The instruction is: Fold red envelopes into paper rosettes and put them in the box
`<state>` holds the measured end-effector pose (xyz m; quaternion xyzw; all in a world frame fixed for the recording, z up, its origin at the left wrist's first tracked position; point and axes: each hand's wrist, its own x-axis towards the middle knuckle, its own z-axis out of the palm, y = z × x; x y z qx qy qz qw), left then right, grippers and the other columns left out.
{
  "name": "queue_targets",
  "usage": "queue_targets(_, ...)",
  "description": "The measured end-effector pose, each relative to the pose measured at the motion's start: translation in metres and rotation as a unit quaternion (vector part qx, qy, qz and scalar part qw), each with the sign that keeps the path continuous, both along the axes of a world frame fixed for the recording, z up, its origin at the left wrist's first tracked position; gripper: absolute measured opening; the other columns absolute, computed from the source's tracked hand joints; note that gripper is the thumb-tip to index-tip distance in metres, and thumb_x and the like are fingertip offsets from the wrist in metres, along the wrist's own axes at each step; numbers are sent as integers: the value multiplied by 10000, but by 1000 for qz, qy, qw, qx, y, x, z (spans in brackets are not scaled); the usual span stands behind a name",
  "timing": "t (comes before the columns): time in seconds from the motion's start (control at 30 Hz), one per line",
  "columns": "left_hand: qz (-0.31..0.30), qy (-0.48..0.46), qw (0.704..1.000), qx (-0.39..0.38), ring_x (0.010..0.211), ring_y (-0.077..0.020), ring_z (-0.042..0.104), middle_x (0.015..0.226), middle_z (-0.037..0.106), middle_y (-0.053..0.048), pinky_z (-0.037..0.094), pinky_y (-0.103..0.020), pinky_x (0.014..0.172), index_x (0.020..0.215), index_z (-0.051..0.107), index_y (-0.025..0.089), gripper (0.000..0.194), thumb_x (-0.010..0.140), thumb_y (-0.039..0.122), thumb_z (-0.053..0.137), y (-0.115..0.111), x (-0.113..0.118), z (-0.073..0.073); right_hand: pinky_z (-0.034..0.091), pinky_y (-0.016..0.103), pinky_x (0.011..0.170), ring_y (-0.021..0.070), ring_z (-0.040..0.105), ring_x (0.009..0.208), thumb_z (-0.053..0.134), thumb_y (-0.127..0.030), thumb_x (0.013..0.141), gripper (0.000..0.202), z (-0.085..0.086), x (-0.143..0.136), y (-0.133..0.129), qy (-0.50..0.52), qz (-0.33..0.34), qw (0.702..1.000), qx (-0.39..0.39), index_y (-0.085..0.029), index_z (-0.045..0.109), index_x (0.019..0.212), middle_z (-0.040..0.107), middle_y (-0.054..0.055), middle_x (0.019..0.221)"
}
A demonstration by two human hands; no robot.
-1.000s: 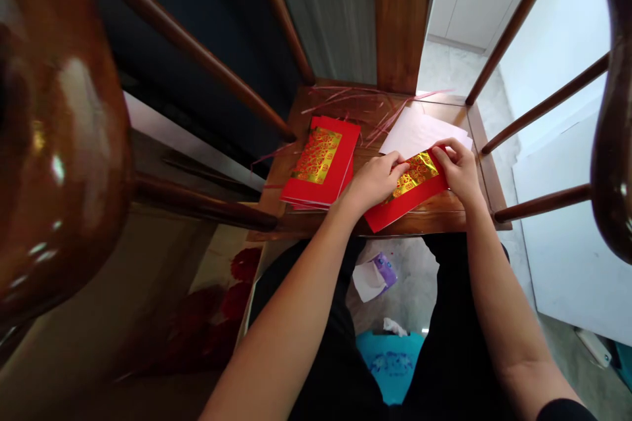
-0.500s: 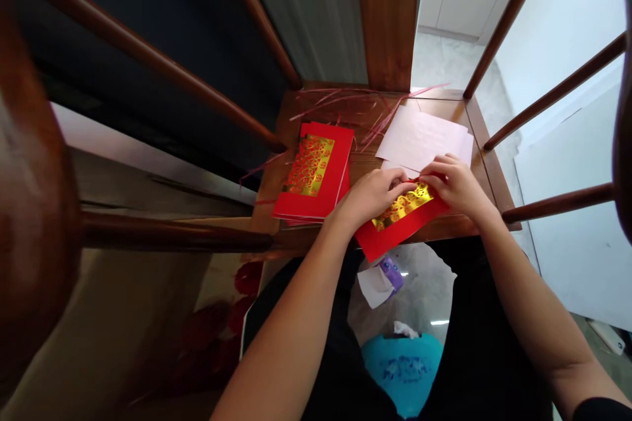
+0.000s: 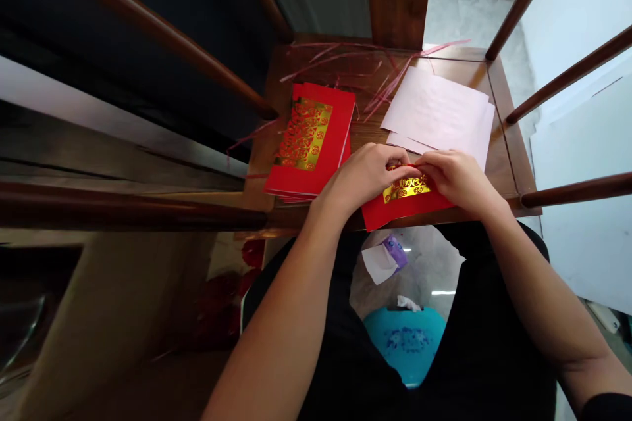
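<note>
Glossy brown wooden chair seat (image 3: 512, 148), supporting all items. Left: stack of flat red paper envelopes (image 3: 311, 141). Next: bare left hand (image 3: 365, 174), thumb and fingers pinching the upper edge of a gold-foiled red paper envelope (image 3: 407, 199), located at the seat's front edge. Handling, by estimate: light, flexible, easily creased, foil probably slick; best held by its edges. Appearance: flat, slightly aslant, foil shiny and patterned, top partly hidden. Bare right hand (image 3: 459, 177): pinching the same edge. Beyond it: overlapping white paper sheets (image 3: 439, 108).
</note>
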<state>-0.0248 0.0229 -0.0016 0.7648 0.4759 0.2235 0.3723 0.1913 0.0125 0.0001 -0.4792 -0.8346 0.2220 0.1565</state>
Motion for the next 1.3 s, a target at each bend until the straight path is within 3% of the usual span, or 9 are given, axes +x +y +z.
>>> queue_targets(0.3, 88, 7, 996, 5, 762, -190, 647, 828, 779, -11, 429, -317, 736, 903, 794, 228, 265, 1017, 393, 621, -6, -23, 6, 462, 321, 692, 177, 647, 727, 651, -351, 998, 230, 6, 26, 8, 109, -29, 991, -75, -212, 811, 908, 787, 31, 807)
queue_targets(0.57, 116, 19, 993, -5, 813, -216, 660, 891, 781, -24, 476, -336, 796, 914, 767, 229, 222, 1015, 330, 597, -10, -32, 2, 392, 302, 611, 140, 541, 656, 666, -600, 974, 449, 3, 40, 12, 139, -41, 983, -114, -209, 758, 774, 669, 0, 676)
queue_targets(0.73, 38, 110, 990, 77, 1023, -289, 657, 979, 755, -62, 454, -437, 992, 983, 792, 257, 148, 1012, 313, 657, -28, -13, -2, 301, 309, 563, 117, 448, 577, 706, -605, 953, 484, 4, 25, 6, 103, 6, 985, -135, -211, 698, 672, 569, -32, 577)
queue_targets(0.83, -19, 116, 992, 34, 945, -283, 673, 980, 754, -76, 476, -394, 863, 1052, 755, 243, 234, 1078, 341, 544, -38, 2, 0, 327, 312, 595, 122, 451, 611, 625, -567, 1010, 476, 3, 19, 3, 114, 41, 983, -139, -211, 672, 697, 578, -29, 618)
queue_targets(0.97, 22, 142, 990, -17, 887, -303, 716, 936, 771, -82, 445, -369, 739, 1067, 691, 255, 237, 1094, 317, 464, -38, -5, 2, 340, 316, 597, 133, 430, 604, 545, -626, 1040, 533, -1, 38, 7, 143, -59, 985, -72, -226, 564, 687, 502, -30, 602)
queue_targets(1.03, 70, 117, 990, -22, 868, -295, 726, 903, 761, -73, 459, -362, 724, 1067, 648, 261, 218, 1090, 303, 435, -35, -15, -1, 365, 315, 587, 136, 446, 576, 534, -690, 1031, 530, -4, 50, 12, 201, -131, 969, -57, -236, 608, 767, 502, -35, 589)
queue_targets(1.13, 131, 1, 991, -14, 1007, -266, 745, 1040, 764, -80, 538, -367, 832, 1107, 564, 258, 141, 1067, 252, 429, -32, -18, -11, 456, 313, 608, 141, 550, 603, 499, -793, 997, 582, -12, 47, 14, 354, -216, 908, -52, -239, 665, 941, 613, -3, 701)
queue_targets(1.23, 190, -154, 970, -4, 1110, -210, 744, 1172, 736, -85, 581, -358, 949, 1202, 454, 265, 172, 1043, 198, 447, -26, -4, -20, 545, 328, 636, 172, 672, 716, 394, -876, 972, 705, -22, 16, 6, 451, -221, 855, -130, -235, 675, 1054, 721, 66, 922)
queue_targets(1.3, 215, -192, 957, 15, 1058, -175, 752, 1155, 716, -72, 593, -321, 926, 1234, 396, 272, 221, 1043, 173, 443, -20, 6, -25, 596, 353, 709, 203, 705, 803, 402, -895, 953, 723, -30, -9, -2, 447, -183, 858, -175, -235, 692, 1018, 741, 72, 936)
